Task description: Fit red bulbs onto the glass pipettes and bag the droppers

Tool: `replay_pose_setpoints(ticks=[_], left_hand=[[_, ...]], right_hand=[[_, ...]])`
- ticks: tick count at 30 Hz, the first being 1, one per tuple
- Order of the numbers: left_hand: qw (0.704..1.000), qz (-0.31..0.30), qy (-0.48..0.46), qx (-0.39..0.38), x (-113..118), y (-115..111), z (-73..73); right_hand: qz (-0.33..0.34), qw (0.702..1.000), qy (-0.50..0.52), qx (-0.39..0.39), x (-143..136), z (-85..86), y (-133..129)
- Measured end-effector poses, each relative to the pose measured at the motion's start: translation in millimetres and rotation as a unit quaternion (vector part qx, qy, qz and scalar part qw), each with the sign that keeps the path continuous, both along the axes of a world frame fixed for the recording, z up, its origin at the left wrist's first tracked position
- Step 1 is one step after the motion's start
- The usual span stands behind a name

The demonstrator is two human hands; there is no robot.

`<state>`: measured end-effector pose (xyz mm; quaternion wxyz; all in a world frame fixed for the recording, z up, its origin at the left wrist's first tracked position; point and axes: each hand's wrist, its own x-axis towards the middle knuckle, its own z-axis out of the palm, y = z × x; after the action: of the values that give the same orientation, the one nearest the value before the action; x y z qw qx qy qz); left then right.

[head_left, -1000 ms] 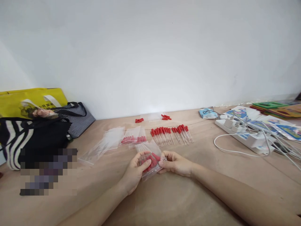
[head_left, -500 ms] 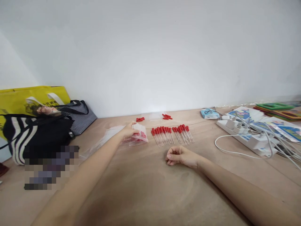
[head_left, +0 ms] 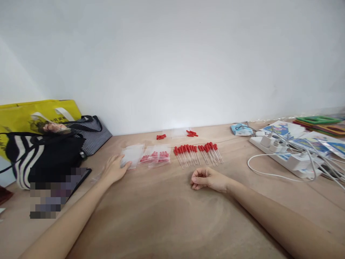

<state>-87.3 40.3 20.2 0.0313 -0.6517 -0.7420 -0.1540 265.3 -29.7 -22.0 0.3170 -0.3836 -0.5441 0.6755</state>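
My left hand [head_left: 115, 169] lies low over the table with fingers spread, its fingertips at a stack of clear zip-lock bags [head_left: 133, 154]. It holds nothing. Right of that stack are clear bags with red rubber bulbs inside [head_left: 156, 157], partly overlapping. A row of droppers [head_left: 187, 155] with red bulbs and clear tubes lies beside them, and a second group of droppers [head_left: 210, 153] is further right. Nearer to me, my right hand [head_left: 206, 178] rests on the table with its fingers curled in; nothing shows in it.
Loose red bulbs [head_left: 161, 137] and more red bulbs [head_left: 192, 133] lie by the wall, with clear tubes [head_left: 178, 133] between. At right are a blue mask [head_left: 242, 130] and a white power strip [head_left: 280, 156] with cables. Bags [head_left: 51, 154] and a blurred-out dark flat object [head_left: 78, 185] occupy the left.
My left hand has let go of the bag with red bulbs and moved left and nearer to the stack of clear bags. My right hand has stayed in place.
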Motion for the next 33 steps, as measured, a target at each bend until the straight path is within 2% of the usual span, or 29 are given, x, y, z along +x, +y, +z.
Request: replay_pose_setpoints(ticks=[2,6,10,12,13,15,17,19,21,22,24,27,29,31,33], left_hand=[[0.998,0.012,0.054,-0.011,-15.9,-6.9,-12.9],[0.996,-0.037,0.080,-0.004,-31.7,-5.6,-32.1],[0.996,-0.032,0.081,0.028,-31.8,-7.9,-29.8],[0.992,-0.067,0.067,0.087,-25.5,-16.4,-22.5],[0.983,-0.113,0.056,0.131,-19.8,-22.5,-18.5],[0.945,-0.258,0.029,0.200,-2.2,-37.3,-11.4],[0.895,-0.414,0.032,0.162,23.0,-53.2,-7.2],[0.831,-0.547,0.024,0.098,51.9,-67.2,-6.5],[0.779,-0.626,0.023,0.027,78.4,-76.7,-8.2],[0.767,-0.641,0.021,0.006,89.1,-79.2,-9.4],[0.762,-0.647,0.002,-0.019,104.0,-79.8,-11.7],[0.784,-0.619,-0.035,-0.036,111.1,-72.1,-13.3],[0.817,-0.573,-0.069,-0.011,110.1,-66.4,-13.0],[0.853,-0.509,-0.111,0.039,108.9,-65.4,-12.3],[0.872,-0.465,-0.136,0.062,110.2,-71.8,-11.9]], right_hand=[[-0.001,1.000,-0.002,0.000,0.0,-0.5,0.4],[-0.002,1.000,-0.004,-0.001,0.1,-0.7,0.5],[-0.003,1.000,-0.011,0.004,0.1,0.4,-0.4],[-0.004,1.000,-0.013,0.005,-0.4,0.9,-1.0],[-0.007,1.000,-0.011,0.005,-0.9,1.0,-1.1],[-0.023,1.000,-0.003,0.004,-2.3,0.4,-0.6],[-0.051,0.998,0.008,0.019,-3.9,-1.2,0.9],[-0.086,0.994,0.003,0.067,-5.1,-3.5,2.4],[-0.116,0.983,-0.030,0.142,-5.5,-5.0,2.4],[-0.124,0.973,-0.058,0.187,-5.5,-5.0,1.5],[-0.123,0.943,-0.125,0.284,-5.6,-3.0,-1.9],[-0.089,0.890,-0.215,0.391,-7.7,1.8,-8.0],[-0.071,0.877,-0.256,0.399,-11.0,3.2,-10.6],[-0.073,0.881,-0.289,0.368,-15.2,2.4,-11.8],[-0.086,0.889,-0.309,0.328,-19.4,0.5,-12.8]])
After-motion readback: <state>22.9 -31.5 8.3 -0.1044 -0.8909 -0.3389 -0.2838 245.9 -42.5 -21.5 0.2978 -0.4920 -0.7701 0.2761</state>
